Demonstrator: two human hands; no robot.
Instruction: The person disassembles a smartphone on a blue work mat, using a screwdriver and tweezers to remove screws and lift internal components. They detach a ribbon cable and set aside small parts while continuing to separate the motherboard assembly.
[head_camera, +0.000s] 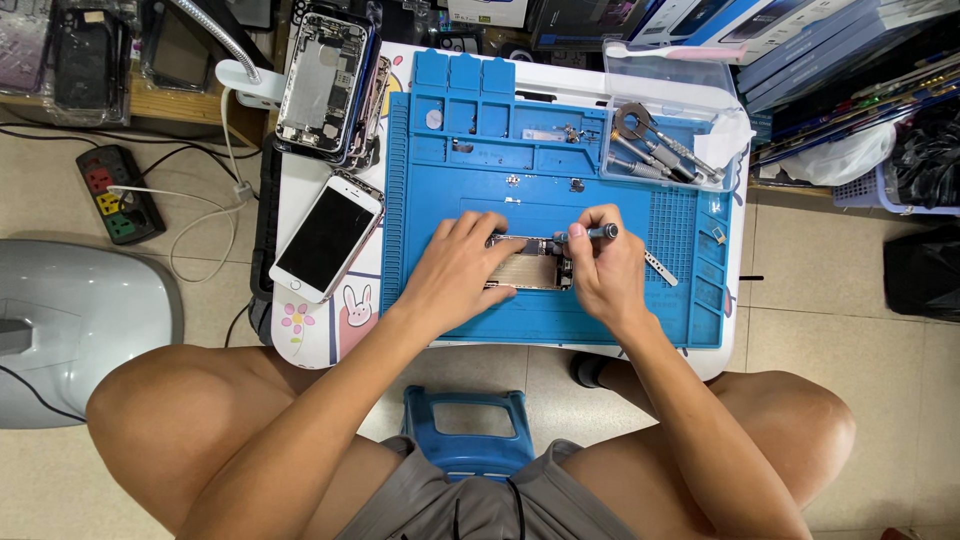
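- Your left hand (455, 270) lies spread over the opened phone body (530, 265), fingers flat and pressing rather than clenched, likely to keep it from sliding on the blue work mat (560, 170).
- Your right hand (600, 265) pinches a slim screwdriver (588, 233), fingers closed on its shaft, tip angled down at the phone's right end.
- The phone sits mid-mat between your hands, its left part under your left fingers.
- A white phone (327, 236) rests left of the mat; a clear tool tray (665, 130) sits far right.
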